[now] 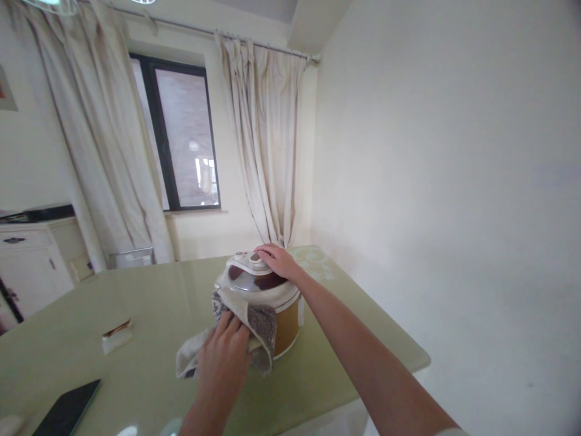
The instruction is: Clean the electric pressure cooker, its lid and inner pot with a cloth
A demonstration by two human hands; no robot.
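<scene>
A white and gold rice cooker (287, 327) with a dark, glossy panel in its lid stands on the green table. My left hand (226, 348) is closed on a grey and white cloth (261, 321), pressing it against the cooker's near left side. Part of the cloth hangs down to the tabletop left of that hand. On top of the lid lies my right hand (279, 261), its fingers stretched over the far part near the buttons. The cloth hides much of the cooker's front left wall.
On the green table (154, 303), a dark phone or tablet (68, 409) lies at the near left, with a small packet (117, 336) beyond it. A white wall (431, 181) runs along the right side. Behind are curtains (267, 139), a window and a white cabinet (34, 260).
</scene>
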